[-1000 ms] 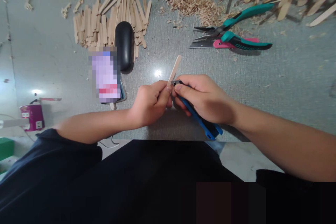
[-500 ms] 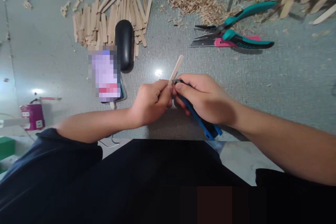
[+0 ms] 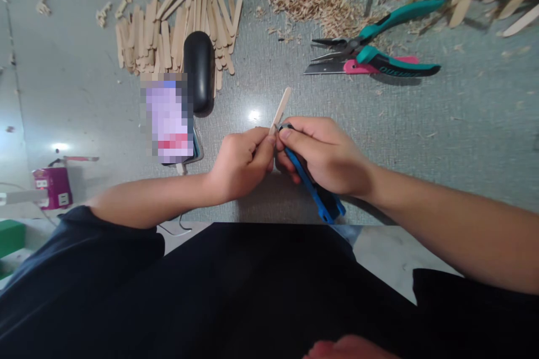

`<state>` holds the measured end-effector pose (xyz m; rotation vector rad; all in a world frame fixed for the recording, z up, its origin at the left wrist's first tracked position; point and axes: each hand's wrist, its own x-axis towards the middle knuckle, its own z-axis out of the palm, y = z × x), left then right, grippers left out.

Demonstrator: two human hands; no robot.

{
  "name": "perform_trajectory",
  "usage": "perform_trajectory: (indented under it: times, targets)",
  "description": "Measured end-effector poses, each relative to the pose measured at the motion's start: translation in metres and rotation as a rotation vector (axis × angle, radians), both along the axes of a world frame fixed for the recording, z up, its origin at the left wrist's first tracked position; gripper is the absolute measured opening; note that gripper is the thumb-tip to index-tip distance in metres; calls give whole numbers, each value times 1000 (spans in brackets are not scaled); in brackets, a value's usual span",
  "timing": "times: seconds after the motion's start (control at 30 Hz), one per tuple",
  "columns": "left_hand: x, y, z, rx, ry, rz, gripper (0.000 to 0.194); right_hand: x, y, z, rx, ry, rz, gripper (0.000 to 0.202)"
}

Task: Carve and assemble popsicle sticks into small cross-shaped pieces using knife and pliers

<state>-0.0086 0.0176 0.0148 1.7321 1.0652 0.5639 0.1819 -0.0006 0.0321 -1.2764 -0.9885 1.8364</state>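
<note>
So, the stick (image 3: 281, 107) is pinched in the left hand (image 3: 244, 165), flat wood with a rounded tip, slanting up over the grey table (image 3: 396, 129). Right hand (image 3: 326, 151) is wrapped round a blue cutter (image 3: 311, 186), head right at the stick's side, tail by the table's near edge. Bare, finely textured room ahead, then shavings (image 3: 315, 4) and pliers (image 3: 370, 55). Smooth black case (image 3: 199, 73) off left, inside hidden.

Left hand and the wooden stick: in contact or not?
Touching. The head view shows the left hand pinching the wooden stick at its near end, with the rest jutting out past the fingers.
</note>
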Motion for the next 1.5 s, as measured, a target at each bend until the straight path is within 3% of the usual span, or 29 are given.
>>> perform_trajectory:
  times: [0.23,0.53,1.03,1.33,1.5]
  targets:
    - [1,-2,-3,-88,-46,36,41,2,0,0,-17,27,14,41]
    - [1,0,1,-85,-34,21,42,5,1,4,121,-142,45,46]
    - [0,3,5,-55,-3,-59,43,9,2,5,160,-263,97,48]
    - [-1,5,5,-142,-85,-42,48,18,5,-12,250,-211,155,45]
    - [-1,4,5,-208,-112,-27,47,20,5,-12,234,-193,157,45]
